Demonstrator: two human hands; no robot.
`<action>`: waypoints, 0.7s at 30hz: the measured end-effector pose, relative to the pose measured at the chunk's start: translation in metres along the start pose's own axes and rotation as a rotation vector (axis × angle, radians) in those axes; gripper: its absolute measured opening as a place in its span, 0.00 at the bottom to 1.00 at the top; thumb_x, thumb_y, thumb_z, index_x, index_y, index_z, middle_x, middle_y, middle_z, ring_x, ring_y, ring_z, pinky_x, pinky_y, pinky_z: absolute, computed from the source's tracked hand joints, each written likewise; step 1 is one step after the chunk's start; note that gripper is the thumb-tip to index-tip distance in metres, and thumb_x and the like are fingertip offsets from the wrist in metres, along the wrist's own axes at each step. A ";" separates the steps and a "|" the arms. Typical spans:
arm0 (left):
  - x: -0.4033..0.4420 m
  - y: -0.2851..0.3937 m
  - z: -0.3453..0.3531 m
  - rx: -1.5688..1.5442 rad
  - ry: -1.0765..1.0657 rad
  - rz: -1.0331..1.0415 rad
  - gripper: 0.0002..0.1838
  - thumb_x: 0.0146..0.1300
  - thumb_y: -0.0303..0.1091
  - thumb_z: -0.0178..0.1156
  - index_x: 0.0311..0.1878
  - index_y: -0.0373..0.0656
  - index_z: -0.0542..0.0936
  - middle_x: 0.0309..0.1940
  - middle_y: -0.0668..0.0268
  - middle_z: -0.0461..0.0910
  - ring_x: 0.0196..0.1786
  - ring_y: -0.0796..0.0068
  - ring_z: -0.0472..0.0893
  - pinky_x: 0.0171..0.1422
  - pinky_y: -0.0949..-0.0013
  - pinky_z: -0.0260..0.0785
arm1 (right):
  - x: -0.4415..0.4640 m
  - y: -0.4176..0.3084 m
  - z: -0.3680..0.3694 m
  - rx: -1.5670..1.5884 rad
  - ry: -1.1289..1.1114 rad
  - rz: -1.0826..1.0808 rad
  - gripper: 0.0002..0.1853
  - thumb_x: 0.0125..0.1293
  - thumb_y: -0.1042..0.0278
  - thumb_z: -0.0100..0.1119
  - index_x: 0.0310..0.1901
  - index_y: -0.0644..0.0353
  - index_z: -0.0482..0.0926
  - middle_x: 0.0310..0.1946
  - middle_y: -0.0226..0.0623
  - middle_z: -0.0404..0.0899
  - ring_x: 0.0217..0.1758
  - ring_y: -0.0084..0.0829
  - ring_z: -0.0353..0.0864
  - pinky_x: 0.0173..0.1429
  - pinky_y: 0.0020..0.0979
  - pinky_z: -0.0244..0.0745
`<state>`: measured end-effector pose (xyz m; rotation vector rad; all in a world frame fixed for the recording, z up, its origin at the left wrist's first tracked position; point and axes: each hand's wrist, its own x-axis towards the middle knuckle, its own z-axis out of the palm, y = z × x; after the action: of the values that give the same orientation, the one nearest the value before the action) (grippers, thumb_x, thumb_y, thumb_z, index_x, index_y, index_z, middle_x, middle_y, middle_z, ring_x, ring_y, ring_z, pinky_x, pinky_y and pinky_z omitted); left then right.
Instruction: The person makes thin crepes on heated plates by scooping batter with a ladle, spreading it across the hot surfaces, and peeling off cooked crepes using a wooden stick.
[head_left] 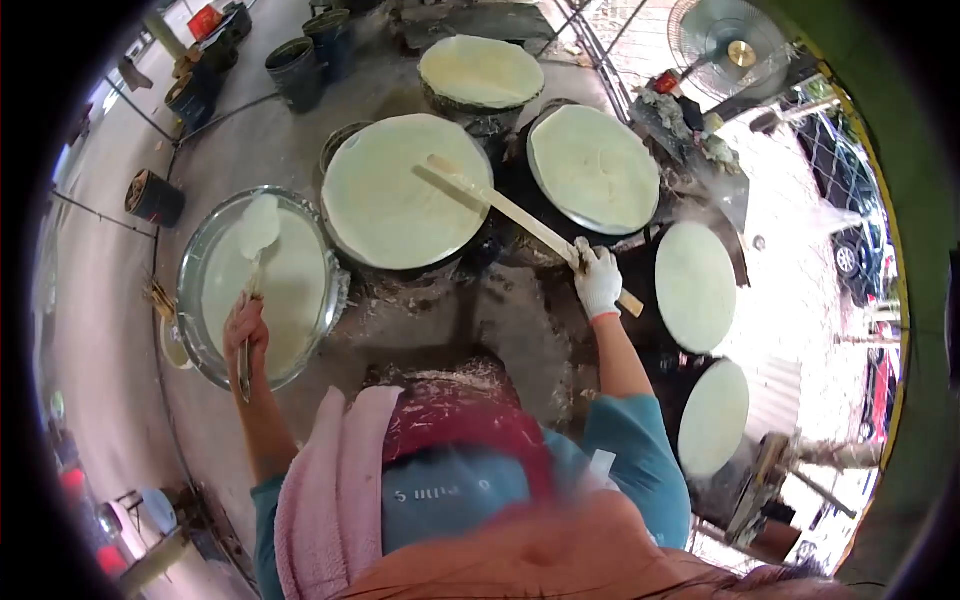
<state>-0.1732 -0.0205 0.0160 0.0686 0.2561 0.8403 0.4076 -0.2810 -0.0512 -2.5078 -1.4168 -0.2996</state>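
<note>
My left hand (246,330) is bare and closed around the handle of a ladle (260,228), whose pale bowl hangs over a wide metal basin (187,295) of creamy white batter (230,290). My right hand (598,280), in a white glove, is wrapped round a long flat wooden stick (525,222). The stick's far end lies over a large round pan covered by a thin pale sheet (390,190); I cannot tell whether it touches. To the right is another round pan with a similar sheet (593,168).
More round pale sheets are at the back (480,70) and along the right (695,287), (713,417). A large fan (728,50) stands at the upper right. Dark buckets (296,75) stand at the upper left, and a pink towel (335,490) hangs on my front.
</note>
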 end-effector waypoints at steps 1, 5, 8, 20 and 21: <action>0.000 -0.019 0.012 0.010 -0.019 0.025 0.17 0.76 0.35 0.39 0.51 0.26 0.63 0.21 0.71 0.61 0.12 0.85 0.61 0.15 0.80 0.49 | 0.025 0.019 0.008 -0.003 0.024 -0.067 0.22 0.58 0.65 0.61 0.57 0.39 0.76 0.41 0.38 0.77 0.45 0.44 0.77 0.45 0.42 0.77; -0.014 -0.055 0.034 0.012 -0.020 0.111 0.20 0.77 0.37 0.35 0.54 0.24 0.62 0.24 0.69 0.62 0.16 0.82 0.64 0.22 0.76 0.53 | 0.093 0.077 0.039 -0.010 -0.137 -0.184 0.26 0.58 0.57 0.62 0.60 0.41 0.72 0.49 0.36 0.76 0.50 0.46 0.76 0.47 0.42 0.78; -0.025 -0.075 0.061 -0.158 -0.064 0.103 0.22 0.77 0.37 0.33 0.56 0.22 0.60 0.26 0.67 0.63 0.18 0.80 0.66 0.26 0.73 0.53 | 0.123 0.106 0.055 0.063 -0.277 -0.299 0.28 0.55 0.59 0.65 0.60 0.42 0.72 0.48 0.34 0.77 0.50 0.44 0.76 0.48 0.40 0.77; -0.043 -0.067 0.040 -0.012 0.021 0.337 0.19 0.77 0.35 0.36 0.55 0.24 0.61 0.25 0.69 0.64 0.15 0.83 0.66 0.21 0.77 0.51 | 0.324 0.098 -0.081 -0.147 0.026 -0.475 0.16 0.53 0.70 0.60 0.45 0.43 0.80 0.29 0.37 0.79 0.35 0.40 0.80 0.36 0.41 0.75; -0.047 -0.059 0.025 0.014 0.140 0.408 0.19 0.77 0.36 0.36 0.54 0.24 0.62 0.24 0.70 0.64 0.14 0.84 0.65 0.19 0.78 0.51 | 0.336 0.075 -0.101 -0.213 -0.067 -0.377 0.18 0.53 0.71 0.59 0.48 0.43 0.80 0.34 0.37 0.82 0.39 0.41 0.81 0.41 0.41 0.76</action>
<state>-0.1543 -0.0940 0.0398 0.0760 0.3872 1.2513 0.6370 -0.0776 0.1356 -2.4118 -1.9812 -0.4604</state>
